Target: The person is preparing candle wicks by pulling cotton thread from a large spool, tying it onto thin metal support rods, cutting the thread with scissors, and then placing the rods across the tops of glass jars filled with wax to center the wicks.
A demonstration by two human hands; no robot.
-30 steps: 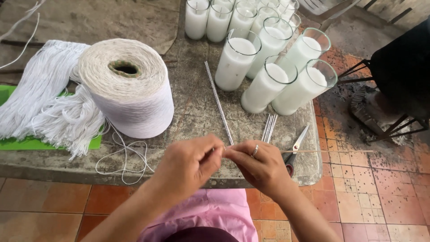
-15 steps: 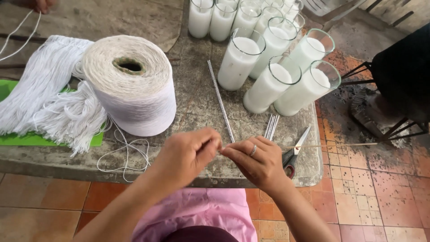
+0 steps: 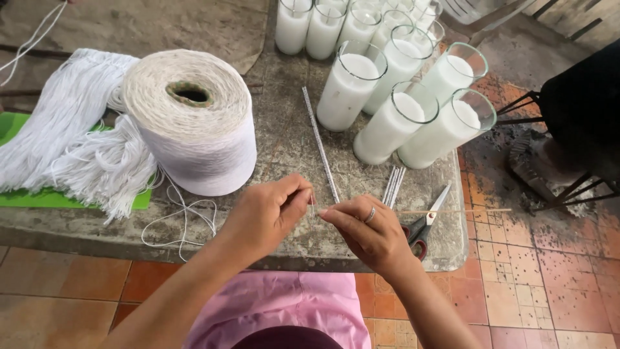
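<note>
Head view: left hand [image 3: 268,216] and right hand [image 3: 368,232] both pinch a thin wooden stick [image 3: 452,211] over the table edge [image 3: 84,229]. Its long axis runs rightward from the fingertips, past the scissors [image 3: 423,226] (right hand nearer).

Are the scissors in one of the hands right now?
No, the scissors lie on the table beside the right hand, which pinches a thin stick.
</note>
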